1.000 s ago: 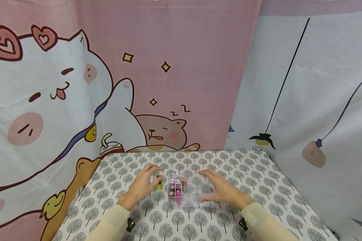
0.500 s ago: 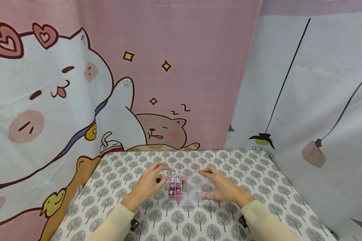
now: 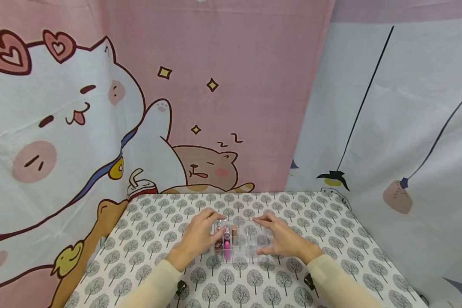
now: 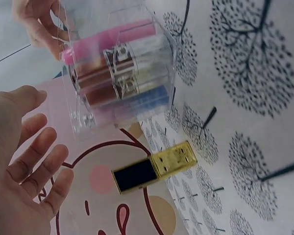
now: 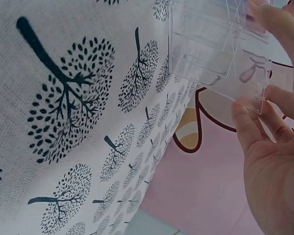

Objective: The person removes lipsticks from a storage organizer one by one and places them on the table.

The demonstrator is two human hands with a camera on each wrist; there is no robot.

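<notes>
A clear plastic organizer [image 3: 240,254] with compartments sits on the patterned cloth. On its left side are a bright pink tube [image 3: 227,250], brownish-red lip colour tubes [image 4: 100,78] with clear parts, and a copper-coloured tube [image 3: 235,231]. My right hand [image 3: 282,240] holds the organizer's right end, thumb at the near side and fingers at the far corner. Beside the left end is my left hand [image 3: 200,233], its fingers loosely bent and nothing in them. A flat black and gold tube [image 4: 154,167] stands near the organizer in the left wrist view; the left hand hides it in the head view.
A white cloth [image 3: 154,261] with grey trees covers the table. Pink and white cartoon curtains [image 3: 250,107] hang behind and at both sides. The organizer's right compartments [image 5: 206,49] show as see-through, with no tubes visible.
My left hand has moved right, from beside the black and gold tube to the organizer's left end, now covering that tube from the head view. The right hand has stayed nearly still.
</notes>
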